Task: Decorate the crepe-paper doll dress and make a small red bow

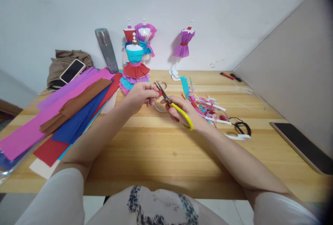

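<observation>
My left hand (142, 96) pinches a small piece of red paper (159, 94) between thumb and fingertips. In my right hand (179, 107) is a pair of scissors (186, 119) with yellow handles, blades pointing up and to the left. The blades lie close beside the red piece; whether they touch it I cannot tell. Under and behind the hands, rolls of tape (159, 105) rest on the table. Just beyond my left hand stands a small dress form (135, 53) wearing a layered turquoise, red and purple paper dress.
More dressed forms, one in purple (184, 43), stand along the wall near a grey bottle (106, 51). Coloured crepe paper (78, 110) covers the left side, with a phone (73, 71) behind it. Paper scraps (205, 107) lie right of the hands; a dark-topped tablet-like slab (301, 145) is far right.
</observation>
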A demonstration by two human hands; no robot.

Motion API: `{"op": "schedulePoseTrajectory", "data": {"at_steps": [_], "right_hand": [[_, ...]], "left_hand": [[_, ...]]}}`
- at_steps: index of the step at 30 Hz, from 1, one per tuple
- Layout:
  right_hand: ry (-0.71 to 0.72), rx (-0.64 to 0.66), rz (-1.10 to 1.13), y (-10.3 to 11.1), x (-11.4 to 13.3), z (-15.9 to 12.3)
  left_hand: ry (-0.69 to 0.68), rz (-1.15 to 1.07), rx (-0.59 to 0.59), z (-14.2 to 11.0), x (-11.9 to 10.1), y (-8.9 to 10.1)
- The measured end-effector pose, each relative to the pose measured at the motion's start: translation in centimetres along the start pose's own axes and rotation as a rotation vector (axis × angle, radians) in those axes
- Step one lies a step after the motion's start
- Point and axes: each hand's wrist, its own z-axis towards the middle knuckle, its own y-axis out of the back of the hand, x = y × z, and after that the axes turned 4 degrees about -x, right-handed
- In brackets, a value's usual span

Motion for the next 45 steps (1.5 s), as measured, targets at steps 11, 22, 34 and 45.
{"op": "schedulePoseTrajectory", "data": {"at_steps": [11,22,34,45], "right_hand": [[0.015,-0.02,-0.074,0.1,-0.2,0.1],[0.077,-0.063,-0.187,0.2,0.0,0.3],[0.069,-0.186,-0.083,-0.1,-1.4,-0.1],[-0.084,0.257,-0.605,-1.0,-0.1,0.1]], "left_hand": [[0.009,0.004,0.012,-0.1,-0.3,0.0],[-0.009,0.009,0.059,0.0,-0.3,0.3],[-0.026,-0.018,0.026,-0.1,-0.4,0.3],[-0.149,-0.239,0.092,0.1,-0.6,1.6]]}}
